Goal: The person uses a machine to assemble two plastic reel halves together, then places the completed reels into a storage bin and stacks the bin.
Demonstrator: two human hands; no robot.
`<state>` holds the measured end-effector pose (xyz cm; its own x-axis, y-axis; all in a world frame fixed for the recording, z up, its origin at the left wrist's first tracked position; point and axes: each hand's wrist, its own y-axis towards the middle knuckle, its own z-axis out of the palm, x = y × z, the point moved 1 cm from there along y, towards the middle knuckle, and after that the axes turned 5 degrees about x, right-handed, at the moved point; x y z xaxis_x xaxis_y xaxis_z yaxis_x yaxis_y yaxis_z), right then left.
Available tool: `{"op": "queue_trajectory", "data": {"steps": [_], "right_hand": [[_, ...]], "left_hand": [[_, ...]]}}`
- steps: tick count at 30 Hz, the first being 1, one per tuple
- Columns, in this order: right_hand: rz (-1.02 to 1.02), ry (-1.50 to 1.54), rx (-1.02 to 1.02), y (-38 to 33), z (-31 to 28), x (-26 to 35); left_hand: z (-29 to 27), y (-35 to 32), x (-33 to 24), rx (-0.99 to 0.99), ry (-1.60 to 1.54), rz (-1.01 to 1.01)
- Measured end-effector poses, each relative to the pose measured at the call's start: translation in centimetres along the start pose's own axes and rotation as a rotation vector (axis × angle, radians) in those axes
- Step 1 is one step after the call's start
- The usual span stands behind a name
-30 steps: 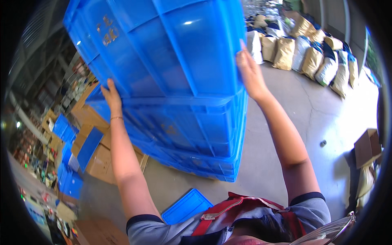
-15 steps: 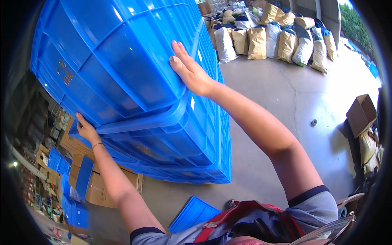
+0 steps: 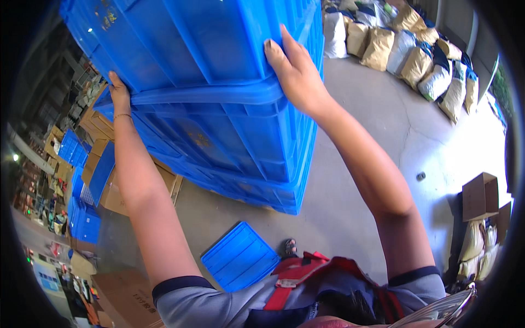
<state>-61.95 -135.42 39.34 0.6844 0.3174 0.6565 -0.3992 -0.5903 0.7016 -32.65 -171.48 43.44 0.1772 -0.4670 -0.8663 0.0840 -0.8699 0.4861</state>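
Note:
A large blue plastic bin [image 3: 180, 44] with ribbed walls sits on top of another blue bin [image 3: 208, 136] in a stack in front of me. My left hand [image 3: 120, 95] grips the upper bin by its lower left edge, its thumb side showing and its other fingers mostly hidden. Against the right-hand corner of the same bin lies my right hand [image 3: 301, 76], thumb and forefinger stretched along the wall. The upper bin's top runs out of the picture.
On the floor near my foot lies a flat blue lid [image 3: 240, 256]. Cardboard boxes [image 3: 117, 191] stand left of the stack. Filled sacks [image 3: 377, 49] line the far right. An open carton [image 3: 480, 197] rests on sacks at the right, and a small dark object [image 3: 420, 176] lies on the floor.
The stack and both hands sit higher in the picture, and more of the floor lid and my foot shows. My right hand is nearer the upper bin's lower corner. Both hands stay on that bin.

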Motion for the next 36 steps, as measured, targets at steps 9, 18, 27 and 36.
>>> {"op": "queue_trajectory", "data": {"steps": [9,18,27,36], "right_hand": [[-0.293,0.032,-0.079,0.1,1.2,-3.5],[0.39,0.168,0.387,-33.5,3.8,-19.0],[1.021,-0.101,1.439,-80.2,22.2,-31.4],[1.106,-0.571,1.189,-106.0,44.2,-50.4]], "left_hand": [[-2.4,-8.1,1.1,0.144,0.142,0.326],[-14.6,-65.5,26.5,0.394,0.436,-0.521],[-25.0,-97.9,25.9,0.85,0.738,-1.461],[-26.2,-101.2,53.9,0.905,0.801,-1.357]]}}
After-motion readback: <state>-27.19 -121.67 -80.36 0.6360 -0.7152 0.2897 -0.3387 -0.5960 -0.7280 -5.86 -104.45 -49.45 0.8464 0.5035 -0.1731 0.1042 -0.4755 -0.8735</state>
